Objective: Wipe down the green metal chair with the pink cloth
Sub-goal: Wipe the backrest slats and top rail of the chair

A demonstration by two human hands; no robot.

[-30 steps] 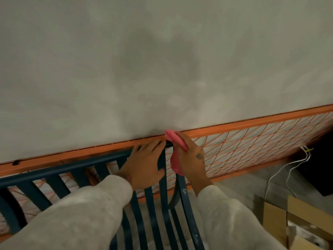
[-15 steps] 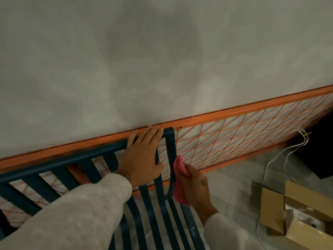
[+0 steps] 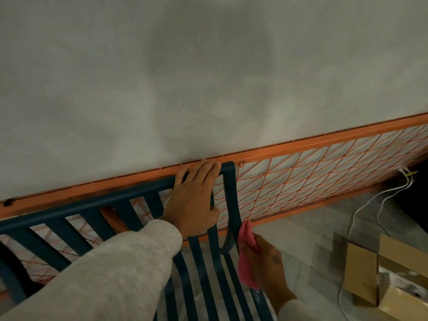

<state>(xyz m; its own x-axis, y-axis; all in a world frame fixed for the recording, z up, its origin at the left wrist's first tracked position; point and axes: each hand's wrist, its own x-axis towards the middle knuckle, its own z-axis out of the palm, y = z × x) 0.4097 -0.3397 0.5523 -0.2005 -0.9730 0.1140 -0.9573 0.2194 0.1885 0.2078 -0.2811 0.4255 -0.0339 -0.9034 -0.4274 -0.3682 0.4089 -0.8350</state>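
**Cloth low on the chair's right upright**

The green metal chair [image 3: 97,202] stands against an orange mesh panel [image 3: 301,177] — its top rail runs left to right, slats dropping toward the camera. The left hand [image 3: 194,200] curls its fingers over the rail's right end. The right hand [image 3: 266,262] presses the bunched pink cloth [image 3: 247,253] — fingers clamped on it — against the right upright.

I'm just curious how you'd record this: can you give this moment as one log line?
left hand: grips chair top rail | right hand: presses pink cloth on right side post | step: wiping
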